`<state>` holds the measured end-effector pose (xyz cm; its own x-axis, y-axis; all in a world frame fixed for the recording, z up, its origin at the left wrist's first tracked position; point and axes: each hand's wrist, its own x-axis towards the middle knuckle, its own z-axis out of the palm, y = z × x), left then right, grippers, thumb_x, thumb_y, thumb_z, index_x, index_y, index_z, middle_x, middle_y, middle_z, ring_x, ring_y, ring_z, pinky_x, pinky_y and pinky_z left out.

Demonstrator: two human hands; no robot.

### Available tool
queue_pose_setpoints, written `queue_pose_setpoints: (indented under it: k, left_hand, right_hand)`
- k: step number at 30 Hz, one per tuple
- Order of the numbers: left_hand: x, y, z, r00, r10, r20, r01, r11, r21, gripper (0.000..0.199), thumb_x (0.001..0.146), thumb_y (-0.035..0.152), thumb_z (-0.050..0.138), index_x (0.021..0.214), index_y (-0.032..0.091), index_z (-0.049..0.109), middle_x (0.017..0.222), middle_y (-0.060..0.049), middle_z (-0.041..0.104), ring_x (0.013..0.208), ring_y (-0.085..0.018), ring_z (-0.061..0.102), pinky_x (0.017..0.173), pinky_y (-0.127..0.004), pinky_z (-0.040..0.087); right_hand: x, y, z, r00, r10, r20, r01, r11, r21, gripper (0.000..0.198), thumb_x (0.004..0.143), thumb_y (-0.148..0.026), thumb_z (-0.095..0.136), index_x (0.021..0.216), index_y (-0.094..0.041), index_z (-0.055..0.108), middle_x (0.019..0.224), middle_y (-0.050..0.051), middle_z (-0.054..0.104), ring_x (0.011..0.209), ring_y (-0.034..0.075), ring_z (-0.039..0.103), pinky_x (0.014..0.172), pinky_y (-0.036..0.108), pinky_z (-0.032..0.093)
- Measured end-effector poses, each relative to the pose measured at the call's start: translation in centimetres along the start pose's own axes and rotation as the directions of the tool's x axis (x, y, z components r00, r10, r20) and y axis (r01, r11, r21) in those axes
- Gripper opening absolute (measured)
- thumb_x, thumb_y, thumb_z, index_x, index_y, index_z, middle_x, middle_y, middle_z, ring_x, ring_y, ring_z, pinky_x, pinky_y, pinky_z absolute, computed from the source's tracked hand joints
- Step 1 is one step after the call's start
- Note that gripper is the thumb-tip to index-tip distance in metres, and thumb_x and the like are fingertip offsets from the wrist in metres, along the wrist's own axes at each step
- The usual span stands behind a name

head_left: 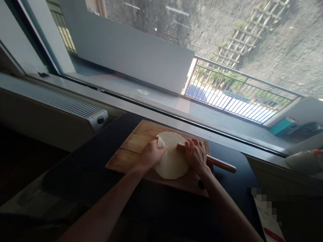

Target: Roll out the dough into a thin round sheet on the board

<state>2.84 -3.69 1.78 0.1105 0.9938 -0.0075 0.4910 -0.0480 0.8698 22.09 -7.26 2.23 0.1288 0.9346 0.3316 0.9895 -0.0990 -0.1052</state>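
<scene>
A flat, round sheet of pale dough (174,164) lies on a wooden cutting board (131,141). At the dough's left edge my left hand (152,153) is closed, pinching a fold of it between thumb and fingers. My right hand (196,153) wraps over a wooden rolling pin (222,164) at the dough's right side. One end of the pin rests over the dough, and the other sticks out to the right past the board. The palm side of my right hand is hidden.
The board sits on a dark table (88,168) beside a window sill (174,122). A white radiator (97,119) stands to the left. At the lower right is a white box or packet with a red stripe (272,232). A railing (227,97) shows outside the window.
</scene>
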Motion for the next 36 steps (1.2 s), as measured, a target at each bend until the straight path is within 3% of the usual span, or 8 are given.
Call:
queue_pose_setpoints:
  k: [3,7,12,16,20,26,33,36]
  left_hand:
    - [1.1,1.9,0.0,0.986,0.135,0.098,-0.132,0.990,-0.044,0.030,0.072,0.031,0.057,0.097,0.016,0.062,0.088,-0.005,0.069,0.079,-0.017,0.064,0.067,-0.024,0.047]
    - [2.6,1.4,-2.7,0.915,0.256,0.312,-0.251,0.966,-0.055,0.024,0.074,0.032,0.051,0.090,0.018,0.064,0.079,-0.002,0.068,0.070,-0.015,0.063,0.059,-0.022,0.045]
    - [3.0,-1.4,-4.7,0.981,0.183,0.061,-0.193,0.904,0.383,0.026,0.076,0.039,0.049,0.088,0.020,0.063,0.080,-0.005,0.067,0.074,-0.019,0.062,0.062,-0.024,0.041]
    - [1.8,-2.4,-3.0,0.960,0.226,-0.167,-0.092,0.815,0.573,0.034,0.085,0.042,0.036,0.089,0.020,0.061,0.077,-0.008,0.066,0.074,-0.022,0.062,0.062,-0.028,0.039]
    - [1.2,-2.6,-2.2,0.945,0.243,-0.220,-0.079,0.819,0.569,0.035,0.088,0.041,0.033,0.101,0.021,0.059,0.083,-0.007,0.068,0.077,-0.022,0.063,0.064,-0.028,0.039]
    - [1.7,-3.0,-2.4,0.947,0.222,-0.233,-0.085,0.871,0.484,0.035,0.090,0.040,0.031,0.104,0.022,0.058,0.085,-0.004,0.069,0.080,-0.019,0.063,0.065,-0.025,0.038]
    - [1.6,-3.1,-2.2,0.933,0.252,-0.258,-0.103,0.871,0.481,0.029,0.087,0.037,0.036,0.103,0.025,0.057,0.086,-0.001,0.069,0.078,-0.020,0.063,0.061,-0.026,0.037]
    - [1.6,-3.2,-2.3,0.931,0.251,-0.265,-0.104,0.879,0.466,0.030,0.088,0.037,0.036,0.106,0.024,0.057,0.087,-0.001,0.070,0.079,-0.020,0.064,0.063,-0.026,0.038]
  right_hand:
    - [2.9,1.0,-0.6,0.998,0.065,0.000,-0.065,0.997,0.041,0.046,0.096,-0.040,0.016,0.110,-0.022,0.055,0.099,0.006,0.063,0.081,0.017,0.059,0.078,0.031,0.037]
    - [1.7,1.4,-1.7,0.997,0.028,-0.065,-0.020,0.993,0.115,0.046,0.096,-0.038,0.013,0.107,-0.021,0.055,0.086,0.004,0.066,0.074,0.015,0.058,0.067,0.027,0.037]
    - [-0.7,-1.4,-0.9,0.983,-0.176,0.054,0.170,0.981,0.095,0.032,0.093,-0.033,0.028,0.096,-0.024,0.058,0.094,0.003,0.063,0.081,0.016,0.055,0.072,0.026,0.037]
    - [3.4,-2.9,-0.1,0.993,-0.121,0.006,0.120,0.991,0.066,0.036,0.094,-0.034,0.024,0.109,-0.022,0.055,0.110,0.006,0.056,0.101,0.019,0.049,0.087,0.031,0.035]
    - [5.4,-3.2,0.0,0.993,-0.117,0.033,0.115,0.992,0.060,0.043,0.094,-0.039,0.022,0.122,-0.020,0.048,0.127,0.008,0.047,0.113,0.021,0.043,0.094,0.034,0.033]
    - [-1.3,-4.1,0.1,0.953,-0.290,0.083,0.288,0.957,0.040,0.045,0.093,-0.046,0.026,0.128,-0.024,0.044,0.135,0.003,0.043,0.133,0.023,0.019,0.106,0.039,0.019]
    - [8.9,-2.8,2.2,0.994,-0.061,0.094,0.059,0.998,0.024,0.046,0.094,-0.044,0.022,0.126,-0.021,0.045,0.136,0.011,0.039,0.127,0.024,0.030,0.101,0.044,0.026]
    - [7.6,-3.3,1.9,0.984,-0.135,0.118,0.130,0.991,0.043,0.048,0.094,-0.045,0.023,0.131,-0.020,0.040,0.139,0.010,0.035,0.130,0.024,0.026,0.101,0.042,0.027]
